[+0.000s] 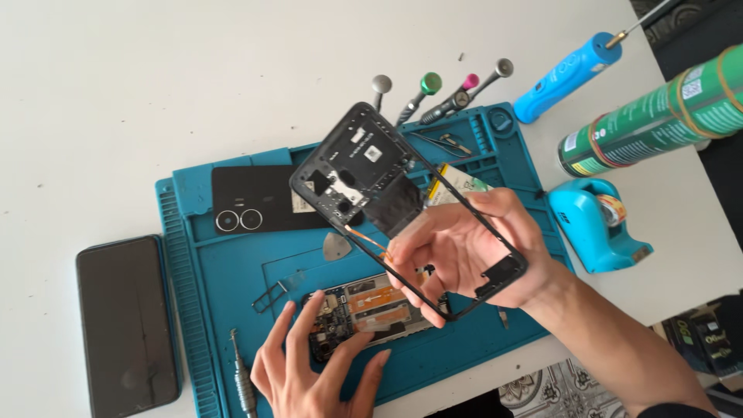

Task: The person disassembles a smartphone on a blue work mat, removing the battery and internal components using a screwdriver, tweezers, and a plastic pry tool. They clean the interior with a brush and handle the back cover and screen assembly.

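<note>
My right hand (472,251) pinches the black phone mid-frame (364,174) by its thin lower rails, lifted above the blue repair mat (193,271). It looks light, springy, easily twisted (the orange flex especially). My left hand (309,364), fingers spread, steadies the opened phone body (364,310) near the mat's front edge; screwdrivers crowd its far edge.

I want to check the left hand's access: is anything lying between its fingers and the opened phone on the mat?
Nothing visible. The left hand already rests its fingers on the opened phone; the black frame is held above in the right hand.
</note>
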